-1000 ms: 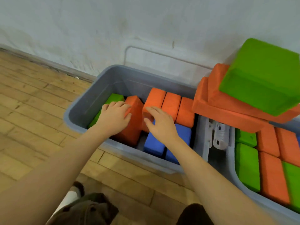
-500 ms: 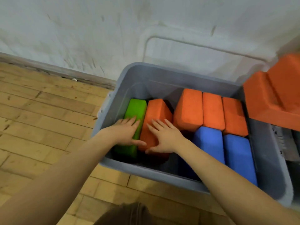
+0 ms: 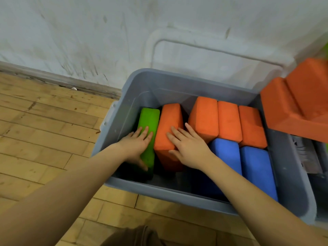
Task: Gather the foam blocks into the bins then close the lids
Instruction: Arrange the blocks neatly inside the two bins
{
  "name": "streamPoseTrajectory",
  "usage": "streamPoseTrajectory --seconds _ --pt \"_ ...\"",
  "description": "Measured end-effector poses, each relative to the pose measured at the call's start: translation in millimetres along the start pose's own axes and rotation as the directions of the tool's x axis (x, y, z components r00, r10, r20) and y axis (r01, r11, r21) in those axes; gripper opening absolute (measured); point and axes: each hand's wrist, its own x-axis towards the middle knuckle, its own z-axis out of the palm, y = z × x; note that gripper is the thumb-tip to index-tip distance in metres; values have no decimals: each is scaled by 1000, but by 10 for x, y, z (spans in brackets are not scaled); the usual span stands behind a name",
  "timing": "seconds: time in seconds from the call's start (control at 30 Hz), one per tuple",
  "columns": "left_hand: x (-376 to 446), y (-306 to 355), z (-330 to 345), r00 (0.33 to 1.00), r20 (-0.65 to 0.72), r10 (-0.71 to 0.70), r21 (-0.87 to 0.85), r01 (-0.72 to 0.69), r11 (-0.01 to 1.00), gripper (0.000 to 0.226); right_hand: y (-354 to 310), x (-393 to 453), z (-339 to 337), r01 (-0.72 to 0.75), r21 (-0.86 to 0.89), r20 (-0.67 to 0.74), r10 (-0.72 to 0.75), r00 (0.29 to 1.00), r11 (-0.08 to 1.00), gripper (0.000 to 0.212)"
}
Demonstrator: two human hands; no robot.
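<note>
A grey plastic bin stands on the wooden floor against the wall. Inside lie a green foam block, an orange block beside it, three more orange blocks at the back and two blue blocks in front of those. My left hand lies flat with straight fingers on the green block, thumb down its near side. My right hand presses flat on the orange block beside it.
The bin's lid leans against the white wall behind it. Large orange foam blocks are stacked at the right over a second bin's edge. Wooden floor stretches to the left.
Both hands moved from the top of the orange block down onto the green and orange blocks. The view shifted closer and left over the bin.
</note>
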Motion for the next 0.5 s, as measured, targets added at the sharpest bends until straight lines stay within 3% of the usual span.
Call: streamPoseTrajectory --seconds 0.13,0.27,0.4,0.5 --pt "-90 36 -48 999 -44 4 144 2 990 95 -37 -79 5 -94 36 96 90 991 995 58" --pt "-221 41 -135 978 -207 -9 122 35 992 66 16 -83 -131 -147 201 96 130 987 969 63" --pt "-295 -23 -155 894 -449 1 -149 -75 986 53 6 -47 -221 -202 386 -78 250 965 900 61" --pt "-269 -93 -274 789 -611 -66 -404 -239 883 40 85 50 -329 -266 495 -169 391 905 828 54"
